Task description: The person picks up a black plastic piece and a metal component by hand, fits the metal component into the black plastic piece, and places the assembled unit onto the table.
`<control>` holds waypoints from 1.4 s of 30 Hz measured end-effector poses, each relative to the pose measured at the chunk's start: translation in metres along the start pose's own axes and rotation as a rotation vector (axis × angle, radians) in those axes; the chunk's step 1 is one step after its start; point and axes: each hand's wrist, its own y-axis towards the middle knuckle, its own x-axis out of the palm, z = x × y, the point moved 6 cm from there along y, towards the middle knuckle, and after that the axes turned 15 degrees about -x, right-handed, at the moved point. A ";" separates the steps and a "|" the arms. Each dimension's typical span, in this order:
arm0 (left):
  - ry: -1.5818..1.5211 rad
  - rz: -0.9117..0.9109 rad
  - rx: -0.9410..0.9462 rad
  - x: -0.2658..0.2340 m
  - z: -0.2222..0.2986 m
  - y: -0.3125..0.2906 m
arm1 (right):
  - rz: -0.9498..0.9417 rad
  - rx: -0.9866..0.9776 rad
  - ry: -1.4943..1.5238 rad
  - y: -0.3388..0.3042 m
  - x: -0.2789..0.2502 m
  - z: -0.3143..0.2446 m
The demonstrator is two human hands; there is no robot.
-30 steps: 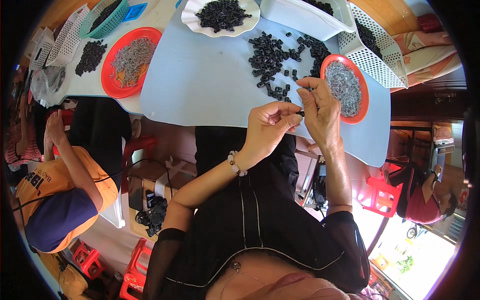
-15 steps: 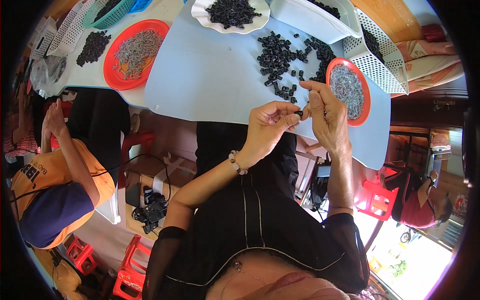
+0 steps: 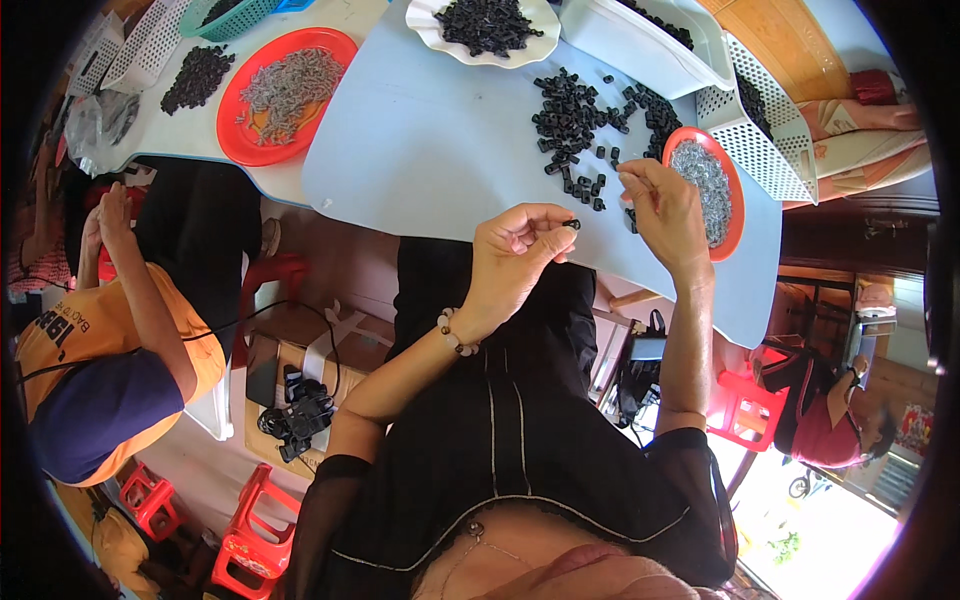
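Observation:
Between the thumb and forefinger of my left hand (image 3: 512, 255) is a small black plastic piece (image 3: 571, 225), held just off the table's near edge. My right hand (image 3: 668, 218) is over the table, left of an orange-red plate (image 3: 735, 213) of small clear pieces (image 3: 700, 180). Its thumb and forefinger are bent toward each other, and whatever is between them is too small to make out. Another dark piece (image 3: 630, 214) shows by its lower fingers; whether they touch it I cannot tell. Loose black pieces (image 3: 567, 115) lie scattered just beyond.
A white scalloped dish (image 3: 425, 18) of black parts, a white bin (image 3: 650, 55) and a perforated basket (image 3: 790, 165) stand at the far side. A red plate (image 3: 232, 110) of grey pieces lies left. A person in orange and navy (image 3: 120, 390) sits at the left.
My hands have drawn apart: the right moved right, away from the black piece, and the left moved slightly left with the piece in its fingers. The view has shifted a little.

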 end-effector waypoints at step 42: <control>0.162 0.095 -0.107 -0.016 0.000 -0.010 | -0.135 -0.453 -0.270 0.049 0.050 -0.020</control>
